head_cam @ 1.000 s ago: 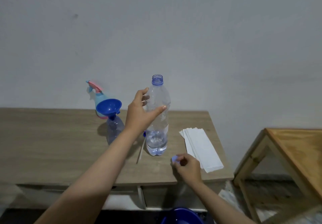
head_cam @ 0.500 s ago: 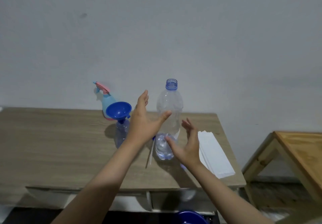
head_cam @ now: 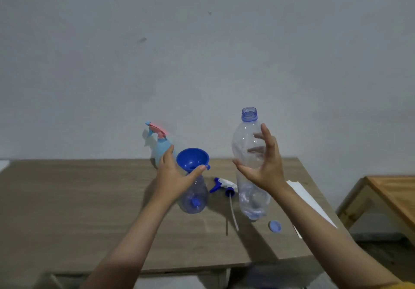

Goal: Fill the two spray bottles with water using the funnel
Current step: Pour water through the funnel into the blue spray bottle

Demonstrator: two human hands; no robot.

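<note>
1. The right hand [head_cam: 262,172] is wrapped around the middle of the uncapped water bottle [head_cam: 249,165] and holds it upright, lifted clear of the table [head_cam: 67,199]; a little water sits in its lower part.
2. The left hand [head_cam: 173,176] is spread, thumb touching the funnel [head_cam: 192,158] at its neck; whether it truly grips or only steadies cannot be told.
3. The funnel stands in the mouth of the clear spray bottle [head_cam: 194,196], which rests on the table beneath the left hand.
4. That bottle's trigger head [head_cam: 223,184], with its thin tube, lies on the table between the two bottles; the water bottle's cap [head_cam: 274,226] lies nearer the front edge.
5. The second spray bottle [head_cam: 160,145], light blue with a pink trigger on, stands behind by the wall.
6. The step in hand looks like the pour into the first spray bottle.
7. Next, the mouth of the water bottle must come over the funnel and tip slowly, with the left hand keeping funnel and bottle steady, since a light bottle could topple.
</note>
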